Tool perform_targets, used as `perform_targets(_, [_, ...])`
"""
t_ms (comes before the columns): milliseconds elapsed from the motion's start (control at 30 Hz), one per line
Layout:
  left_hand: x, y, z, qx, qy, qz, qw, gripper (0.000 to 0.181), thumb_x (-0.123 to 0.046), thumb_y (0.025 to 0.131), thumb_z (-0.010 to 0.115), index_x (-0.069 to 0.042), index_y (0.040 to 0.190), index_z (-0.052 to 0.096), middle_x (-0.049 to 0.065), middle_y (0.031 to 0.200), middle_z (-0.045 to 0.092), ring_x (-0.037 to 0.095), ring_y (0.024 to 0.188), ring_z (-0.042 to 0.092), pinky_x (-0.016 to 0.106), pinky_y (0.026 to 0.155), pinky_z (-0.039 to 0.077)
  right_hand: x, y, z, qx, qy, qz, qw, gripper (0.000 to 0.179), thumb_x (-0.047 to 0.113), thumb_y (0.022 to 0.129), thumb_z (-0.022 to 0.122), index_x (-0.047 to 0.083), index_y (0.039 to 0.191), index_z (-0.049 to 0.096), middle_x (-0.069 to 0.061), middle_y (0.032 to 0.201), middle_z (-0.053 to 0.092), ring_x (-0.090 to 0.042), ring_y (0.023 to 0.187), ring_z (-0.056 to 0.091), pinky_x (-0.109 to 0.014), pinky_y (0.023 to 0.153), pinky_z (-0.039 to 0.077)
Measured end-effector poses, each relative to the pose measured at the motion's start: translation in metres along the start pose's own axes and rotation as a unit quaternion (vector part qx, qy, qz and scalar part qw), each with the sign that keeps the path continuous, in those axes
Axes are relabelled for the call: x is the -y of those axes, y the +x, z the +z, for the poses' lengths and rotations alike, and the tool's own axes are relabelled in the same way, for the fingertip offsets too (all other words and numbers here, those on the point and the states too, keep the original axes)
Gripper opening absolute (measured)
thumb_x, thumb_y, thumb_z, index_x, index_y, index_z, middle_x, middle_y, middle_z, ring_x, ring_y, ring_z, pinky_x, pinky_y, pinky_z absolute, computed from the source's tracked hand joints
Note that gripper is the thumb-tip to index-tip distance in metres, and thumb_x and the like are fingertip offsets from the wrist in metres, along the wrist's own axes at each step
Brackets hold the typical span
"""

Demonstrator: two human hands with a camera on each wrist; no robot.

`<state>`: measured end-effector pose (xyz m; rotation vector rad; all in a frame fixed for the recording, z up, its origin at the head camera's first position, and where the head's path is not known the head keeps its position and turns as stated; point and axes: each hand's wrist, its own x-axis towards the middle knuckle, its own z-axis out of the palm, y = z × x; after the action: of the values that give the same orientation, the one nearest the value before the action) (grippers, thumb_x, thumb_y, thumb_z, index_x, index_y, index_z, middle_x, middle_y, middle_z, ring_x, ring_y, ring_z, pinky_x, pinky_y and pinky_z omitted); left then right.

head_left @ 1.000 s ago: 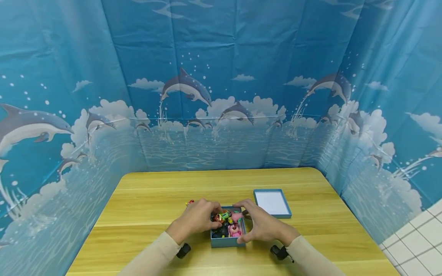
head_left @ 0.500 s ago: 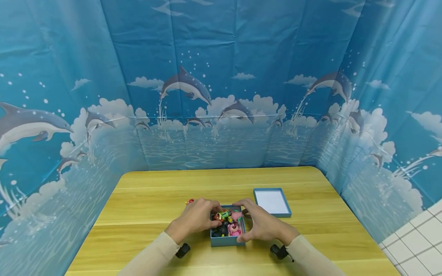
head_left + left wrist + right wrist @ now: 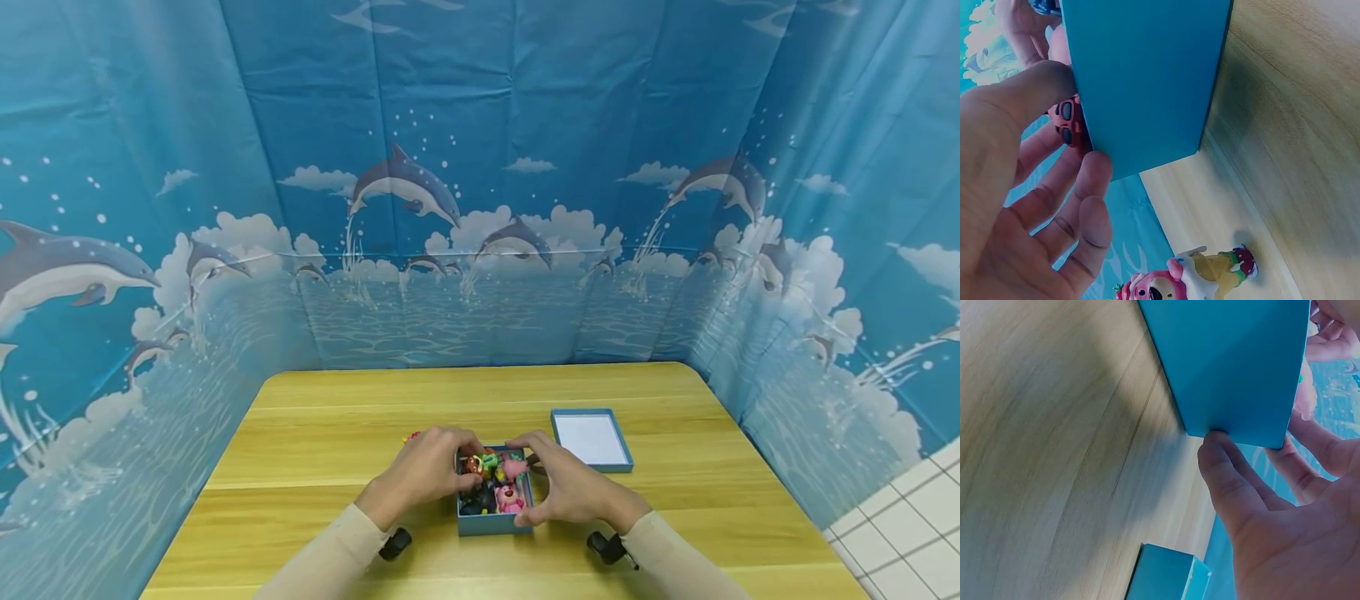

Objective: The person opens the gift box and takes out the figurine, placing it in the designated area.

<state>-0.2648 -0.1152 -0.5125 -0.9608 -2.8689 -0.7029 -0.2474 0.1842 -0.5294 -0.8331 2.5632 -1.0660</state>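
A blue box (image 3: 495,525) packed with toy figurines stands in front of me. My left hand (image 3: 420,468) reaches over its left wall and pinches a reddish-brown figurine (image 3: 474,467) at the far left; in the left wrist view that figurine's dark glasses (image 3: 1067,122) show between thumb and fingers. My right hand (image 3: 573,483) grips the box from the right, thumb at the near corner and fingers at the far wall (image 3: 1235,439). Inside also lie a pink bear figurine (image 3: 510,500), a black figurine (image 3: 477,502) and another pink figurine (image 3: 514,467).
A blue lid (image 3: 592,440) with a white inside lies on the wooden table (image 3: 330,417), behind and right of the box. Left of the box, a pink bear figurine in a brown outfit (image 3: 1204,278) stands mostly hidden behind my left hand in the head view.
My left hand has shifted slightly away from me, and the reddish-brown figurine has moved a little farther back and left in the box. The right hand stays in place on the box.
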Motion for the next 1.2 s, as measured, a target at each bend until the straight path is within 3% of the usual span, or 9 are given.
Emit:
perform_targets(133, [0.001,-0.001,-0.002,-0.012,-0.001,0.007,0.9999,0.031,-0.035,0.098,0.098,-0.025,0.126,0.086,-0.008,0.119,0.083,0.001,0.093,0.071,0.027,0.083,0.065,-0.002,0.001,0.0,0.0,0.005,-0.002,1.0,0.111,0.057,0.088,0.102,0.013,0.172,0.046,-0.01,0.163,0.055,-0.038,0.148,0.068,-0.068,0.126,0.056])
perform_targets(367, [-0.002,-0.003,-0.007,-0.029,-0.031,0.023,0.9988,0.032,-0.029,0.099,0.098,-0.022,0.127,0.085,-0.005,0.12,0.081,0.003,0.084,0.068,0.018,0.073,0.059,-0.002,0.001,0.0,0.001,0.007,-0.003,1.0,0.11,0.057,0.088,0.102,0.013,0.173,0.045,-0.011,0.164,0.054,-0.04,0.149,0.066,-0.069,0.126,0.056])
perform_targets(667, [-0.003,-0.008,-0.007,-0.038,-0.076,0.04,0.9955,0.029,-0.02,0.101,0.095,-0.016,0.128,0.085,-0.001,0.117,0.078,0.007,0.095,0.076,0.02,0.082,0.067,-0.002,0.0,-0.001,0.004,0.009,-0.001,1.0,0.11,0.056,0.089,0.101,0.013,0.173,0.045,-0.012,0.164,0.053,-0.041,0.149,0.066,-0.069,0.125,0.056])
perform_targets(933, [-0.001,-0.011,-0.008,-0.037,-0.118,0.039,0.9916,0.029,-0.017,0.105,0.09,-0.015,0.133,0.083,0.0,0.12,0.074,0.006,0.1,0.077,0.031,0.09,0.072,-0.002,0.001,-0.001,0.007,0.013,0.004,0.9999,0.111,0.054,0.09,0.101,0.011,0.174,0.044,-0.013,0.164,0.053,-0.043,0.151,0.065,-0.07,0.127,0.055])
perform_targets(1200, [0.002,-0.016,-0.011,-0.053,-0.135,0.047,0.9883,0.031,-0.014,0.106,0.088,-0.011,0.136,0.083,0.001,0.119,0.073,0.01,0.101,0.08,0.021,0.09,0.069,-0.004,0.003,0.0,0.008,0.01,-0.003,0.9999,0.112,0.056,0.089,0.101,0.011,0.174,0.044,-0.012,0.163,0.053,-0.042,0.15,0.066,-0.069,0.128,0.054])
